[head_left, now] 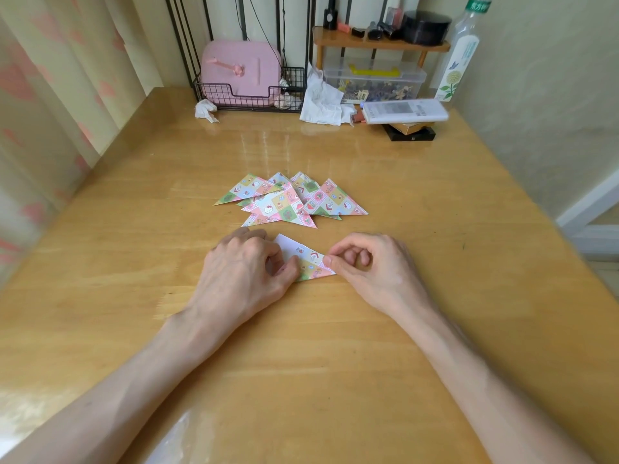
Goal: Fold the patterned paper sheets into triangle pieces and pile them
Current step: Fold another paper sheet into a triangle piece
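Observation:
A patterned paper sheet (306, 261) lies on the wooden table (435, 229) between my hands, partly folded, with its white back showing at the upper left. My left hand (244, 269) presses on its left part, covering that end. My right hand (371, 266) pinches its right corner between thumb and forefinger. Just beyond, a loose pile of several folded patterned triangles (291, 200) lies spread on the table, apart from both hands.
At the table's back stand a black wire basket (248, 95) with a pink case, crumpled tissues (321, 102), a clear plastic box (375, 78), a white remote-like box (405, 111), a bottle (464, 51) and a small wooden shelf (378, 41). A curtain hangs at the left.

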